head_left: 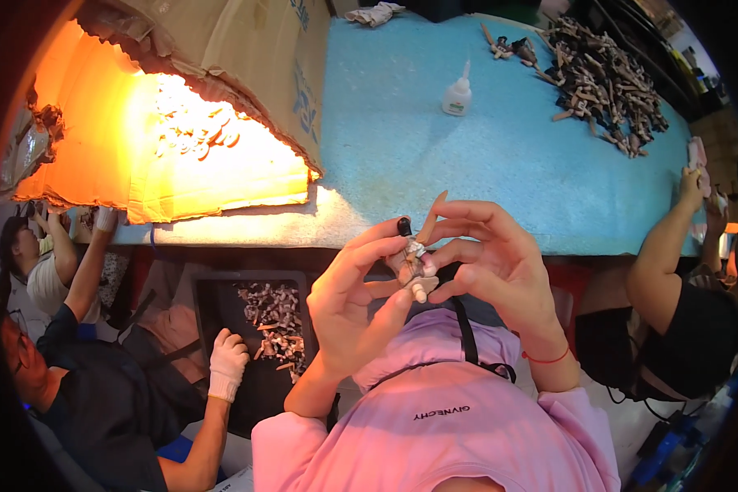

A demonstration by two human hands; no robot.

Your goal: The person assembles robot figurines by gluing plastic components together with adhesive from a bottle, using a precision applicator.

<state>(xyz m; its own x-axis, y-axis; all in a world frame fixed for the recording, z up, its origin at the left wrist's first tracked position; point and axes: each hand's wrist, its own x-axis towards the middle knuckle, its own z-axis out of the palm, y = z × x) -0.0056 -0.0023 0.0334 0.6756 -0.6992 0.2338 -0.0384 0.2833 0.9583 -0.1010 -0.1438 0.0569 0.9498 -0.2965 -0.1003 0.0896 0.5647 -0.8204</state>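
In front of my chest, just off the table's near edge, both hands hold a small figurine (416, 261) with pale, grey and brown parts. My left hand (344, 291) pinches it from the left side, its fingertips by a black knob at the top. From the right, my right hand (500, 266) grips it between thumb and fingers. A thin brown pointed piece (433, 215) sticks up beside the right fingers; whether it is joined to the figurine I cannot tell. Fingers hide part of the figurine.
A white glue bottle (457, 98) stands on the blue table (377, 123). Figurine pieces lie heaped (607, 86) at far right. At left a cut cardboard box (262, 57) covers brightly lit pieces. Below, a co-worker's gloved hand (227, 365) rests by a black bin (213, 287). Another person's arm (660, 238) is at right.
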